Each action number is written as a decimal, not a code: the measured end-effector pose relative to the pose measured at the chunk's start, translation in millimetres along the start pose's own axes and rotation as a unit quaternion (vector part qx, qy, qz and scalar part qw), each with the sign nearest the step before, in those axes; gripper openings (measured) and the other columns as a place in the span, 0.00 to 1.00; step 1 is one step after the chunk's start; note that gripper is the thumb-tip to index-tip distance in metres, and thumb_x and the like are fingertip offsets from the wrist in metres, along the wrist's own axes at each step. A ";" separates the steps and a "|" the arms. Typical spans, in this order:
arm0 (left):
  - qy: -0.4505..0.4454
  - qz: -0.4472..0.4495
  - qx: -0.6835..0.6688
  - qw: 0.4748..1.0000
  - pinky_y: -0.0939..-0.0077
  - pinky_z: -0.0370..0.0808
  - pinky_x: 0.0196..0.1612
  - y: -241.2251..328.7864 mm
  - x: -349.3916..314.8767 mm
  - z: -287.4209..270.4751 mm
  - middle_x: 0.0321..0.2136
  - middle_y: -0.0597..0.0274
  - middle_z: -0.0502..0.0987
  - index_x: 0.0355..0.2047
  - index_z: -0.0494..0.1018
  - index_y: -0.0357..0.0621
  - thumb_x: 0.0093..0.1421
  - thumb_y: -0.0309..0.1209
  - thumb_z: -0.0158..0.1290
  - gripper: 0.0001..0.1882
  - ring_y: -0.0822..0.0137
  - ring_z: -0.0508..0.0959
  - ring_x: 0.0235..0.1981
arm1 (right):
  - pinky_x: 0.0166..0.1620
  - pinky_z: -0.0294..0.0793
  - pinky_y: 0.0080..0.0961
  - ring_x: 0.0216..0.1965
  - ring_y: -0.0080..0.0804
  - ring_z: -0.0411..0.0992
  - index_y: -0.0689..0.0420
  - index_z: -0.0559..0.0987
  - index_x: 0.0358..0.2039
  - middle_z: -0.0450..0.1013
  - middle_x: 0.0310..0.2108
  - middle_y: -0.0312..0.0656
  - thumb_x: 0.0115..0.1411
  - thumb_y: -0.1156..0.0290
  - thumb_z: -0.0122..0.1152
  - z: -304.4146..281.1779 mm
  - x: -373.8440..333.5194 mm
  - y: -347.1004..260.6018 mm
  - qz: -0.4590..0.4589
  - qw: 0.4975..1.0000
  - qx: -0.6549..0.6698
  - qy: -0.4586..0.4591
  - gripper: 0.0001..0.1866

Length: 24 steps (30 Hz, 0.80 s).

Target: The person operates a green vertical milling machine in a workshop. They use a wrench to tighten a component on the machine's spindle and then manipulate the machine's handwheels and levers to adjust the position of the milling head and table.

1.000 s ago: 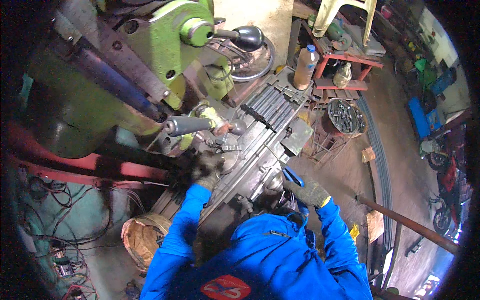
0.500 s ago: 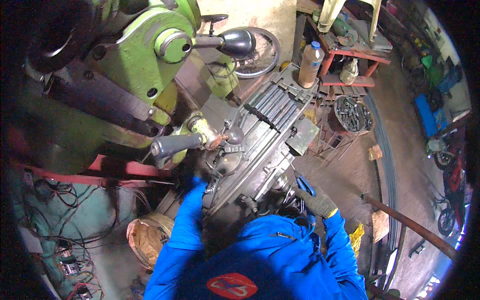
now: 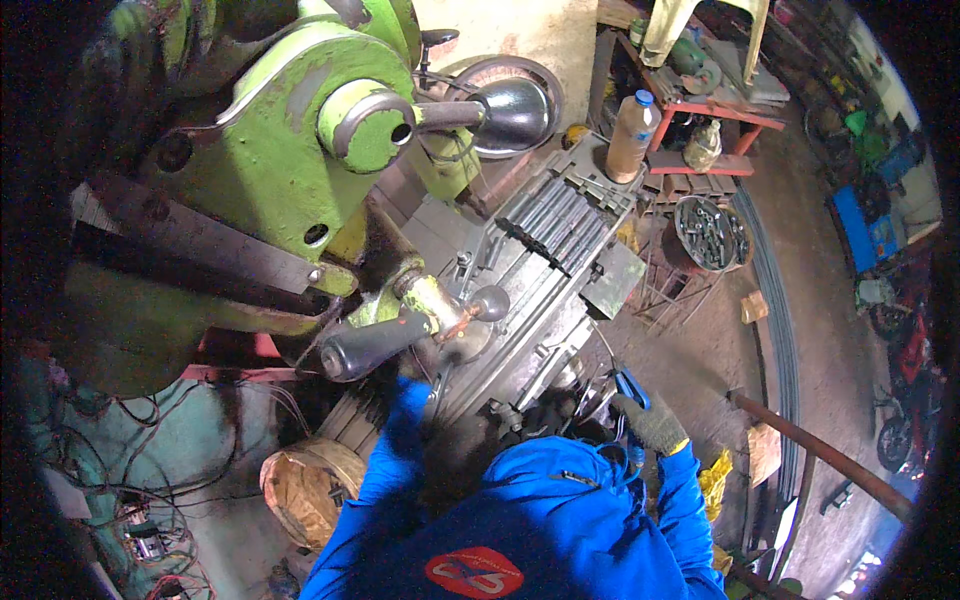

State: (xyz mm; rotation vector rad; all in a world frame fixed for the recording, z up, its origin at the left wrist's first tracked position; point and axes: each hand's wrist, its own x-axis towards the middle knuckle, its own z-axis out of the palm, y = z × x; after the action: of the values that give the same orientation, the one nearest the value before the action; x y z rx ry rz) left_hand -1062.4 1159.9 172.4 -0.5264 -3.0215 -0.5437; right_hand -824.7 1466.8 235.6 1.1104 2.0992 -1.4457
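Note:
My right hand (image 3: 655, 424), in a grey knitted glove with a yellow cuff, is closed around a blue-handled tool (image 3: 630, 387) with a thin metal shaft. It is beside the near right side of a milling machine's table (image 3: 480, 375). My left sleeve (image 3: 398, 425) reaches up to the table's left end; shadow and a black lever handle (image 3: 375, 347) hide the left hand and its fingers. Above stands the green machine head (image 3: 280, 150). Several grey metal bars (image 3: 560, 220) lie side by side on the far part of the table.
A blue-capped bottle (image 3: 632, 138) stands at the table's far end. To the right are a bucket of metal parts (image 3: 708, 235), a red stand (image 3: 740, 165), long rods (image 3: 785, 370) and a rusty pipe (image 3: 820, 450). Cables (image 3: 160, 480) and a round container (image 3: 310, 490) are at left.
The view has shifted, so the machine head and lever appear farther right and lower. My right hand stays closed on the blue-handled tool; my left hand remains hidden by the lever.

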 end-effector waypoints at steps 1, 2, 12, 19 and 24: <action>0.003 -0.004 0.000 1.000 0.53 0.75 0.48 0.6 -0.1 0.2 0.48 0.51 0.78 0.59 0.68 0.50 0.59 0.59 0.50 0.35 0.47 0.79 0.45 | 0.44 0.74 0.38 0.39 0.43 0.79 0.62 0.80 0.44 0.79 0.35 0.59 0.58 0.46 0.62 2.0 3.0 8.1 0.009 1.000 0.000 0.001 0.29; 0.007 -0.007 0.000 1.000 0.53 0.75 0.48 -0.3 -0.4 -0.2 0.48 0.51 0.78 0.59 0.68 0.50 0.59 0.59 0.50 0.35 0.47 0.79 0.45 | 0.44 0.74 0.39 0.38 0.44 0.79 0.62 0.80 0.44 0.79 0.34 0.59 0.58 0.46 0.62 3.8 7.7 14.6 0.017 1.000 0.000 0.003 0.29; 0.029 -0.058 0.012 0.998 0.53 0.76 0.48 -8.6 15.1 13.0 0.48 0.52 0.78 0.60 0.67 0.51 0.59 0.60 0.49 0.36 0.47 0.79 0.45 | 0.37 0.74 0.39 0.30 0.33 0.75 0.61 0.82 0.37 0.77 0.26 0.52 0.58 0.43 0.62 -8.8 -2.8 5.4 -0.014 0.997 -0.012 0.071 0.29; 0.036 -0.093 0.009 0.995 0.52 0.76 0.48 -13.8 22.9 18.6 0.48 0.52 0.78 0.61 0.66 0.51 0.59 0.61 0.48 0.37 0.47 0.80 0.45 | 0.44 0.74 0.39 0.37 0.38 0.76 0.61 0.80 0.44 0.79 0.34 0.54 0.62 0.49 0.59 -10.4 -7.4 5.7 -0.044 0.998 0.052 0.002 0.25; 0.042 -0.117 0.006 0.992 0.52 0.76 0.48 -13.5 6.4 16.8 0.48 0.52 0.78 0.61 0.65 0.51 0.59 0.62 0.48 0.37 0.47 0.80 0.44 | 0.46 0.74 0.43 0.39 0.48 0.78 0.61 0.79 0.46 0.78 0.37 0.57 0.59 0.47 0.61 -4.3 11.9 19.0 -0.032 0.999 -0.037 0.021 0.28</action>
State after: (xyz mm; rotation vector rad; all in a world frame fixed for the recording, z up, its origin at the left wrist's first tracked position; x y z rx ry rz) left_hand -1072.4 1155.8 152.7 -0.1429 -3.0214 -0.5406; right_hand -817.0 1478.7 217.7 1.0639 2.2178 -1.3731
